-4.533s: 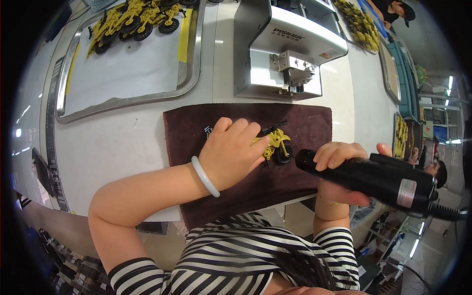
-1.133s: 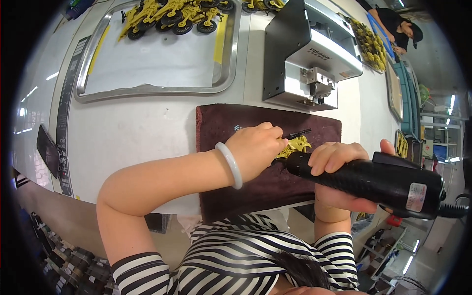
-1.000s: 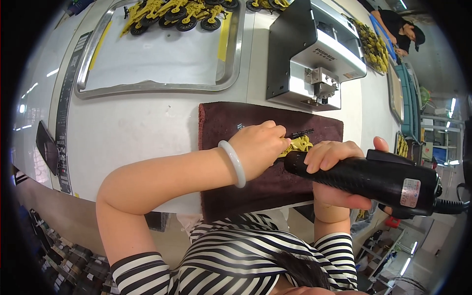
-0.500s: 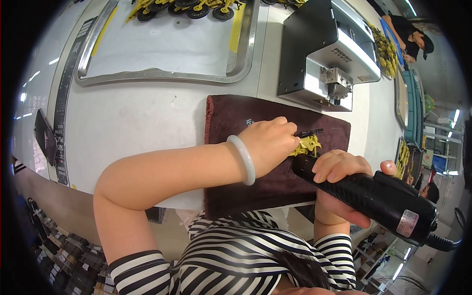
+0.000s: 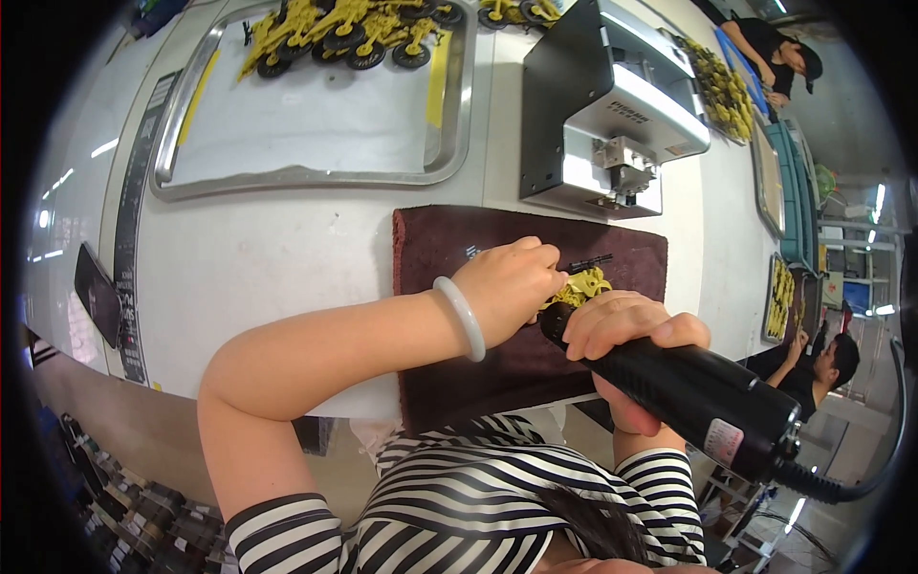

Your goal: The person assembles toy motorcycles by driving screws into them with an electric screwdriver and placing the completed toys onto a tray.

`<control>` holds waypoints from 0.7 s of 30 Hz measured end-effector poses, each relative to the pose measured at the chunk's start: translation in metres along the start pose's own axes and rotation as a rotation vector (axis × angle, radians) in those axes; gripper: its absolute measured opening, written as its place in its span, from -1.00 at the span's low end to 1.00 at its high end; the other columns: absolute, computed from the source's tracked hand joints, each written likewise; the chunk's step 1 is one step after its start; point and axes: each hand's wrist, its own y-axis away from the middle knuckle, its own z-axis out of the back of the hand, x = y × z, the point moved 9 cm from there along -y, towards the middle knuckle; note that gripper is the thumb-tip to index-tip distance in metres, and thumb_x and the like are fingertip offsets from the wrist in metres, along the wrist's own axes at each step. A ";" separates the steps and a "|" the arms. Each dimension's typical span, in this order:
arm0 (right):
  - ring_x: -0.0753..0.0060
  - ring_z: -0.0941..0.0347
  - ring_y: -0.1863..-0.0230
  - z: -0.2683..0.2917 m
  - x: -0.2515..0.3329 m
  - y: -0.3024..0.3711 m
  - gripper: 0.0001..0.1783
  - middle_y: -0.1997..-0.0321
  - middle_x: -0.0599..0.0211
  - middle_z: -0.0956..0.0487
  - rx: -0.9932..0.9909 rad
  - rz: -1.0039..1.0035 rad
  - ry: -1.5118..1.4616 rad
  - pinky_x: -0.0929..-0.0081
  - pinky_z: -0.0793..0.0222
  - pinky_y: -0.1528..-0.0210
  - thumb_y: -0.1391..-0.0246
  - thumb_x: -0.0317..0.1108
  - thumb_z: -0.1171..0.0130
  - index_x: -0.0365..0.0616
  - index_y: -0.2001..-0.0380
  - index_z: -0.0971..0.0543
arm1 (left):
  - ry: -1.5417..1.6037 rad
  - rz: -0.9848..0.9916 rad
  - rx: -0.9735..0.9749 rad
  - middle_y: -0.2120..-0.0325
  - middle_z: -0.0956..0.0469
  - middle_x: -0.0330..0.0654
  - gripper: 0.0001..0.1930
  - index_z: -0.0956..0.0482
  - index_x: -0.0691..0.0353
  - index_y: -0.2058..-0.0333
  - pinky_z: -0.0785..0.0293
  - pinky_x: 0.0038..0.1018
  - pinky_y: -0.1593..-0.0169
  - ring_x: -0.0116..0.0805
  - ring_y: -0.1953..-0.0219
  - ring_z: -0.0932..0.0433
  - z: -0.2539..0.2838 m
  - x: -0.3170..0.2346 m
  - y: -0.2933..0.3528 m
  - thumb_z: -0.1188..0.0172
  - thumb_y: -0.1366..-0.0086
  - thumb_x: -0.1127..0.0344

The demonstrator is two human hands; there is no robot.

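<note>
My left hand (image 5: 512,287), a pale bangle on its wrist, is closed with its fingertips pinching a yellow model-bike piece (image 5: 586,282) over the dark cloth. Part of that piece is hidden behind both hands. My right hand (image 5: 626,330) wraps round a black corded electric screwdriver (image 5: 698,397), held at a slant. The tool's nose points at the yellow piece, close beside my left fingers; whether its tip touches cannot be made out. A slim black part (image 5: 590,262) shows just beyond the piece.
The maroon cloth (image 5: 459,383) covers the table edge before me. Beyond it stands a grey-and-black machine (image 5: 564,124). A metal tray (image 5: 316,180) holds several yellow bike models (image 5: 335,33) with black wheels. A phone (image 5: 97,295) lies far left. Two other people work at the right.
The view has shifted a little, bringing more of the tray in. My right fingers now lie closer along the screwdriver, whose rear end has swung left. My left hand keeps its pinch.
</note>
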 end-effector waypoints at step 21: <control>0.42 -0.42 0.66 0.120 -0.021 -0.083 -0.28 0.63 0.19 -0.44 -0.452 0.040 0.169 0.61 -0.34 0.57 -0.05 0.11 0.03 -0.25 -0.05 -0.10 | -0.492 -0.297 -0.153 0.25 -0.42 -0.07 -0.78 -0.49 0.38 0.40 -0.40 -0.49 0.15 -0.28 0.25 -0.41 -0.011 -0.053 0.015 -0.09 0.06 0.39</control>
